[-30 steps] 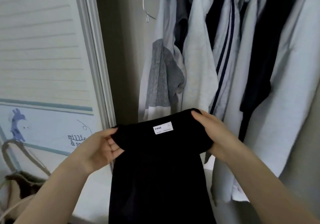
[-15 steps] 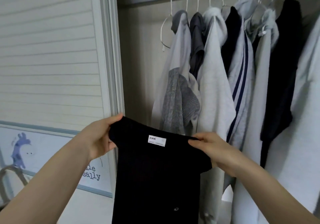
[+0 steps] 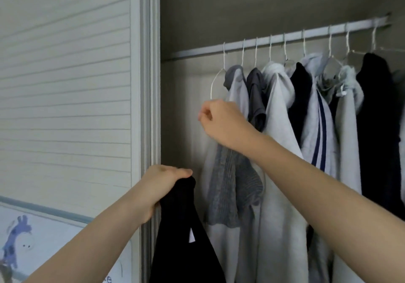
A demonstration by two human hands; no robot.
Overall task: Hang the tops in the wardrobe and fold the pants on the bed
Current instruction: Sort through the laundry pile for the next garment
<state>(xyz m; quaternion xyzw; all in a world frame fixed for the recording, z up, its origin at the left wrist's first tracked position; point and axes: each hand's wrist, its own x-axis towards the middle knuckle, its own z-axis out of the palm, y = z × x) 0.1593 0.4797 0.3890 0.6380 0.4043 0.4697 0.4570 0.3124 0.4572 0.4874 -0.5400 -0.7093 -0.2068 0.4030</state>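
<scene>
Black knit top hangs bunched from the gripping left hand.
Right hand, fingers curled, pinches a thin white wire hanger on the rail.

Hung tops on rail, door leftward

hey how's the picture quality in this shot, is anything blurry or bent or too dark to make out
Head view: soft, dim, even light with no glare; wide-angle bends the wardrobe rail and door frame; the right hand at the empty white hanger is slightly motion-blurred; the black top in the left hand shows no fabric detail.
</scene>
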